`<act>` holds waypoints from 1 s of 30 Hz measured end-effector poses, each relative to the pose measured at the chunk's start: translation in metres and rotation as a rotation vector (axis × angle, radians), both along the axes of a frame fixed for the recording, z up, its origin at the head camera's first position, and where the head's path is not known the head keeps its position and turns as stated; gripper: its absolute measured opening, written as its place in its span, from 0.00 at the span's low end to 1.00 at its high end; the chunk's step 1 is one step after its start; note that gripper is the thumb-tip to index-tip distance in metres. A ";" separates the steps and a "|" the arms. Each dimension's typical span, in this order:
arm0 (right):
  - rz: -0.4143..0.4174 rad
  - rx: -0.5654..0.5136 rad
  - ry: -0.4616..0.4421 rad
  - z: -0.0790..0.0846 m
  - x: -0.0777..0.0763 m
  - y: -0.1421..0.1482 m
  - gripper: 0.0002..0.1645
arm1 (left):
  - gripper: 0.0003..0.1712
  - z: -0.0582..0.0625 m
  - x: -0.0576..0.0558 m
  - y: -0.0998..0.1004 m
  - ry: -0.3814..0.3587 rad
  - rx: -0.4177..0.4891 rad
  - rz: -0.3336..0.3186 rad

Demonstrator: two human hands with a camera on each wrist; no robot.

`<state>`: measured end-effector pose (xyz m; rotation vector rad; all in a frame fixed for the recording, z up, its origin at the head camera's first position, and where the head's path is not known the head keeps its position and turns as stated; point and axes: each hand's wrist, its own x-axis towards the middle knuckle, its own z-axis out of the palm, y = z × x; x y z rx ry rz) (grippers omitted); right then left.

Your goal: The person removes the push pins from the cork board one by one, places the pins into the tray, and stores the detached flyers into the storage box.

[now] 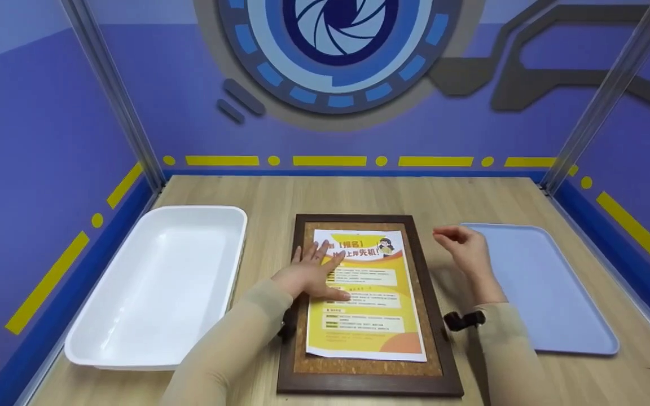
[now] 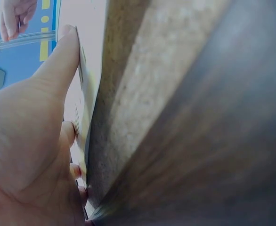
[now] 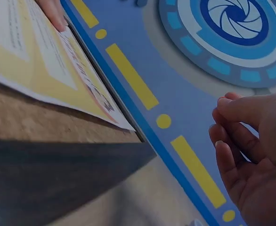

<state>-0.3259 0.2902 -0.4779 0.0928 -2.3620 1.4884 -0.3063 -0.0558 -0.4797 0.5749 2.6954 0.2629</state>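
A sheet of yellow and white printed paper (image 1: 359, 316) lies on a cork board (image 1: 381, 367) with a dark brown frame (image 1: 370, 385). My left hand (image 1: 313, 276) rests on the upper left of the paper with its fingers spread. In the left wrist view its thumb (image 2: 62, 61) lies against the sheet. To the right of the board, raised and apart from it, my right hand (image 1: 466, 251) has thumb and index tips pinched together. A small red thing (image 1: 436, 232) shows at those tips; its kind is too small to tell.
On the left stands a white rectangular tub (image 1: 240, 248) with raised walls. A flat light-blue tray (image 1: 550, 282) lies at the right, partly behind my right forearm. Purple-blue panels (image 1: 359, 141) with metal corner posts enclose the wooden table (image 1: 268, 194).
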 end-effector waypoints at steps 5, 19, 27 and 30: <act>-0.068 0.020 -0.008 0.001 0.004 0.032 0.17 | 0.61 -0.001 -0.001 0.000 0.008 -0.005 -0.007; -0.156 0.156 -0.311 -0.007 0.030 0.108 0.24 | 0.61 -0.001 0.000 0.000 -0.023 0.018 0.001; -0.104 0.325 -0.401 -0.020 0.031 0.116 0.17 | 0.61 -0.002 -0.001 0.000 -0.007 -0.001 -0.006; -0.082 0.379 -0.373 -0.022 0.030 0.115 0.15 | 0.61 -0.002 -0.001 0.000 -0.001 -0.005 -0.014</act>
